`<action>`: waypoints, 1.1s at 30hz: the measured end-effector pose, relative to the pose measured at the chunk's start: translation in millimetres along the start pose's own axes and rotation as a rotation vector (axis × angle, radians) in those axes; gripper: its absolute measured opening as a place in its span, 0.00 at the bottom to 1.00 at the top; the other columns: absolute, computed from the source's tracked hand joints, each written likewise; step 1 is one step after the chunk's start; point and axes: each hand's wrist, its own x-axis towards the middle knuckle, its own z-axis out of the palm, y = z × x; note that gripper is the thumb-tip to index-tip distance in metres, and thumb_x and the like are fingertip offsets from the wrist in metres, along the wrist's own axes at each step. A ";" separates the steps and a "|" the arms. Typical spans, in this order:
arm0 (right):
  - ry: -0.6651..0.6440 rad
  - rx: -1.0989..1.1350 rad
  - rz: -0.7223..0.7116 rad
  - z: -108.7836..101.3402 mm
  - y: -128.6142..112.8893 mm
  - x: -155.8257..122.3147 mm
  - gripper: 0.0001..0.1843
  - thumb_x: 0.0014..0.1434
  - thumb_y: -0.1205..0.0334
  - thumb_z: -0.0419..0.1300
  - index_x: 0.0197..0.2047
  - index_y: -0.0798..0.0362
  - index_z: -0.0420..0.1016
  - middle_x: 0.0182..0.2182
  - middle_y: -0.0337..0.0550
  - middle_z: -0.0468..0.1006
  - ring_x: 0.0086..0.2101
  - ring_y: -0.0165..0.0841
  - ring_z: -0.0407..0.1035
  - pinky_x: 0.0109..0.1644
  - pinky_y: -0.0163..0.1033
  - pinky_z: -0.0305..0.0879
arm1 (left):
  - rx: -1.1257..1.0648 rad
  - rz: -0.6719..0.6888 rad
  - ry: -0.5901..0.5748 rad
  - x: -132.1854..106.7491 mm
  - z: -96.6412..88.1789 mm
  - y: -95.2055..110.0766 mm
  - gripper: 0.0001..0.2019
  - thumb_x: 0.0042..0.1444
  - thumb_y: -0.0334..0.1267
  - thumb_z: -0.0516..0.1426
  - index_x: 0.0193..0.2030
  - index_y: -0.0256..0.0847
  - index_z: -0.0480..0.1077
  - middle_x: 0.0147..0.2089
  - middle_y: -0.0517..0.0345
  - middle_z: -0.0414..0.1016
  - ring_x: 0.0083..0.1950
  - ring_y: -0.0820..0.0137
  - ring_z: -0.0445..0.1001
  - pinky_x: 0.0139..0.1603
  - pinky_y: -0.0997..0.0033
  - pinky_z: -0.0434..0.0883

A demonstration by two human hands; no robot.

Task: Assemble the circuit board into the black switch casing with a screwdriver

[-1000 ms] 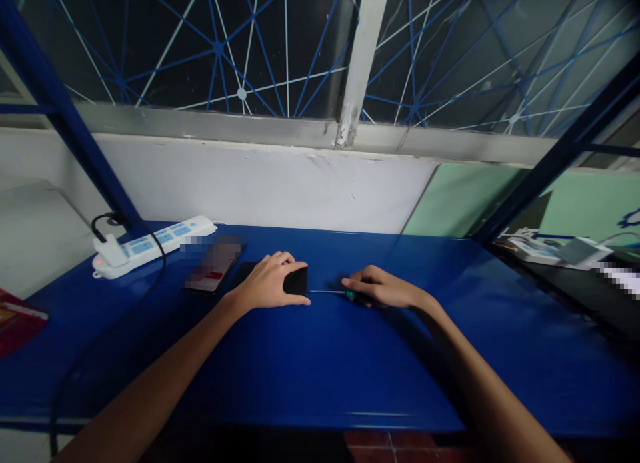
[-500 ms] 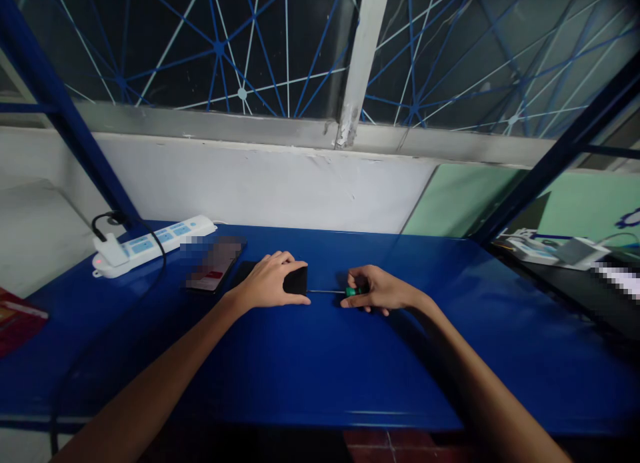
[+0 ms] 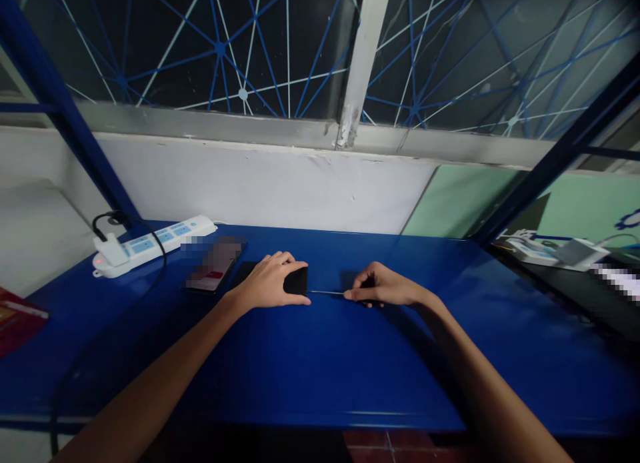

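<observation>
A flat black rectangular object [image 3: 296, 281] lies on the blue table [image 3: 320, 363]; its exact kind is not clear. My left hand [image 3: 267, 281] is over it, with thumb and fingers gripping its opposite long edges. To the right, my right hand [image 3: 384, 285] is closed around the handle of a screwdriver [image 3: 326, 292]. Its thin metal shaft lies almost level and points left, the tip at the short right end of the black object. The fingers now hide the handle.
A phone [image 3: 213, 266] with its screen up lies left of the black object. Behind it is a white power strip [image 3: 155, 244] with a black cable [image 3: 161, 253]. A red packet [image 3: 23, 316] is at the far left, a white adapter [image 3: 583, 253] at the far right.
My right hand's fingers have rolled around the screwdriver's green handle, which showed before and is now covered. My left hand and the black object have not moved.
</observation>
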 end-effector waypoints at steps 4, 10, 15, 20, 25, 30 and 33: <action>0.008 0.059 0.027 3.5 -0.7 1.3 0.23 0.47 0.42 0.67 0.30 0.53 0.69 0.18 0.36 0.71 0.17 0.25 0.63 0.17 0.31 0.54 | 0.001 -0.001 -0.001 -0.4 -0.5 0.5 0.39 0.50 0.69 0.54 0.63 0.46 0.64 0.52 0.48 0.68 0.51 0.55 0.66 0.49 0.56 0.64; 0.027 0.030 0.002 6.5 -1.5 3.2 0.23 0.48 0.41 0.66 0.31 0.53 0.68 0.17 0.32 0.66 0.16 0.23 0.57 0.18 0.31 0.52 | 0.003 -0.004 0.002 -0.1 -1.2 0.4 0.39 0.50 0.68 0.54 0.62 0.46 0.64 0.52 0.49 0.68 0.51 0.55 0.66 0.50 0.55 0.64; 0.031 -0.007 -0.071 3.4 -3.1 1.5 0.26 0.58 0.39 0.56 0.25 0.56 0.71 0.18 0.36 0.66 0.19 0.24 0.57 0.23 0.33 0.53 | 0.004 -0.006 -0.008 0.0 -1.1 0.7 0.39 0.50 0.68 0.54 0.63 0.46 0.63 0.53 0.48 0.68 0.51 0.55 0.66 0.49 0.56 0.64; 0.040 0.004 -0.062 0.8 -0.7 0.4 0.23 0.52 0.42 0.63 0.25 0.56 0.74 0.18 0.38 0.69 0.19 0.26 0.62 0.24 0.34 0.57 | 0.001 -0.010 -0.008 0.2 -1.4 1.9 0.39 0.50 0.69 0.54 0.63 0.46 0.63 0.53 0.48 0.67 0.51 0.54 0.66 0.50 0.56 0.64; 0.020 0.079 -0.019 4.2 2.1 2.8 0.22 0.48 0.43 0.67 0.30 0.53 0.67 0.20 0.36 0.70 0.18 0.27 0.64 0.20 0.33 0.58 | 0.006 -0.009 -0.009 0.4 -2.2 2.4 0.39 0.50 0.68 0.54 0.63 0.46 0.64 0.53 0.47 0.68 0.51 0.54 0.66 0.50 0.55 0.64; 0.005 0.005 -0.004 7.3 1.7 4.7 0.23 0.47 0.43 0.68 0.33 0.53 0.67 0.20 0.34 0.69 0.18 0.25 0.60 0.19 0.32 0.55 | 0.007 -0.002 -0.006 -0.1 -2.2 1.7 0.39 0.50 0.68 0.54 0.62 0.46 0.64 0.52 0.48 0.68 0.51 0.54 0.66 0.50 0.56 0.64; 0.024 -0.045 -0.082 5.6 0.0 3.6 0.22 0.54 0.43 0.62 0.30 0.55 0.71 0.20 0.36 0.68 0.20 0.25 0.59 0.23 0.32 0.55 | 0.009 -0.001 -0.006 0.1 -1.7 1.4 0.38 0.50 0.67 0.55 0.63 0.45 0.64 0.53 0.47 0.68 0.52 0.54 0.66 0.50 0.56 0.64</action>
